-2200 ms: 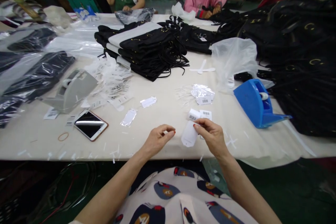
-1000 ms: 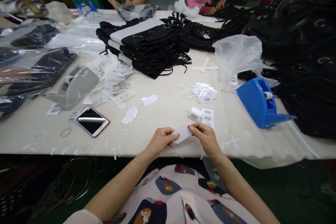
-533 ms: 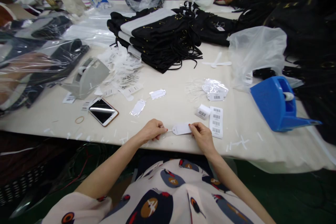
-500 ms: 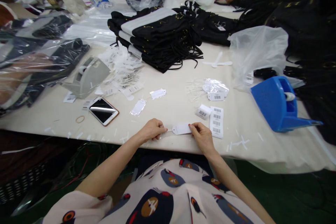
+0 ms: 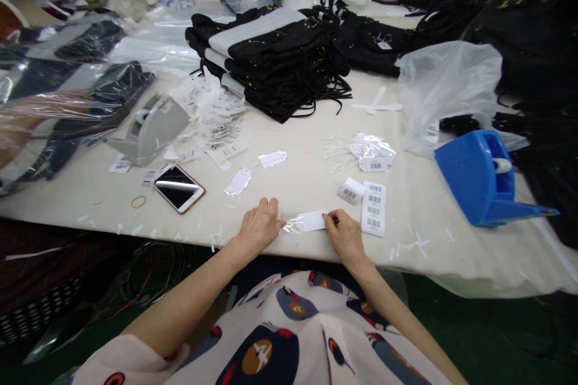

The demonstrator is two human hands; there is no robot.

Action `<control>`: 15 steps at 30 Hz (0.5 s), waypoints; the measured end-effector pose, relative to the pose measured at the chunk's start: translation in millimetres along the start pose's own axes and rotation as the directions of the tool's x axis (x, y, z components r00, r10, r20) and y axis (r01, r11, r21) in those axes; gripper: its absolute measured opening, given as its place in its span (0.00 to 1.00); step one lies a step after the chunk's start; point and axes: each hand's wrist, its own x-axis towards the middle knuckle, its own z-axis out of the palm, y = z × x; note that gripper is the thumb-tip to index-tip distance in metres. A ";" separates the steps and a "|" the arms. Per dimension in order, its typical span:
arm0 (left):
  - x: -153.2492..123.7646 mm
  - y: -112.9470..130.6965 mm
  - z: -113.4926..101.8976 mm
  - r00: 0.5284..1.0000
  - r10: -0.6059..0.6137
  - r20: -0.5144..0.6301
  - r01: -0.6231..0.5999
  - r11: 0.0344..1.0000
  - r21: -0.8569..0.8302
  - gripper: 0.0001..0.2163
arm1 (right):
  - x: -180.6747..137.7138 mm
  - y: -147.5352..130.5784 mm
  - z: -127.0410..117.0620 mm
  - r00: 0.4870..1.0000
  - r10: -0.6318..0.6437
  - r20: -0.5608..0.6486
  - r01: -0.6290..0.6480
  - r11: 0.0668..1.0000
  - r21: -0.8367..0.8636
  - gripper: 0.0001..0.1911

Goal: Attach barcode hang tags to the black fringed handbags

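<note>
The bench [image 5: 307,183] is cluttered; lower centre, I see a white tag [image 5: 313,221], right hand [image 5: 345,236] fingers pinched on its right end. Whether the left hand [image 5: 259,227] grips the clear film [image 5: 294,224], I cannot tell. I judge this as smoothing; the next move calls for light, steady pressure.

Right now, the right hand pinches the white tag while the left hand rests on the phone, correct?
Not quite: the left hand is at the other end of the white tag, not on the phone, as the head view shows. The right hand does pinch the tag.
</note>
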 end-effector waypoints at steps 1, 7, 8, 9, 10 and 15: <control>-3.1 1.8 0.3 0.996 0.048 -0.076 -0.045 0.998 0.040 0.16 | -0.1 -0.2 0.3 1.000 -0.006 -0.001 0.006 1.000 -0.016 0.14; -4.9 2.0 16.9 0.707 0.688 -0.164 -0.671 0.726 0.149 0.15 | -1.9 -1.9 2.0 1.000 -0.023 -0.007 0.023 0.996 -0.089 0.13; -3.7 1.0 22.1 0.660 0.736 -0.148 -0.724 0.676 0.136 0.14 | -2.3 -2.2 1.5 1.000 -0.023 -0.004 0.023 0.995 -0.101 0.13; -2.6 -0.1 27.4 0.635 0.757 -0.151 -0.747 0.652 0.128 0.13 | -2.5 -2.2 0.1 1.000 -0.023 0.004 0.023 0.994 -0.104 0.13; -1.9 -1.1 32.3 0.631 0.757 -0.171 -0.749 0.652 0.123 0.13 | -2.2 -1.8 -2.2 1.000 -0.019 0.009 0.020 0.995 -0.093 0.13; -0.6 -3.7 42.7 0.649 0.718 -0.252 -0.735 0.677 0.039 0.15 | 11.6 10.2 -25.4 0.970 0.092 -0.224 -0.079 0.995 0.065 0.12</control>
